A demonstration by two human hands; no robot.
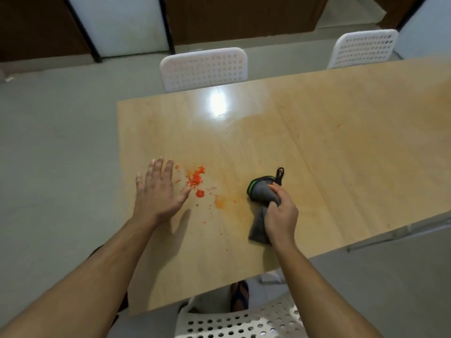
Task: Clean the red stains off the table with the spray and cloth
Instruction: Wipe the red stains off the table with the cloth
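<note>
Right grip: the right hand [280,215] is curled round a bunched grey cloth [261,198], pinching it mid-length; the cloth's rounded top, edged in green with a black loop, points away from the person, and its tail hangs below the fist over the bench [341,142].
Left grip: the left hand [158,193] is spread flat, fingers straight, holding nothing, at the bench's left edge.
Red stains [195,179]: crumbly red bits just beside the left fingertips, between the two hands.
Orange smear [220,201]: near the cloth, to its left.
Around: white perforated chairs [203,69] beyond the far edge.
</note>
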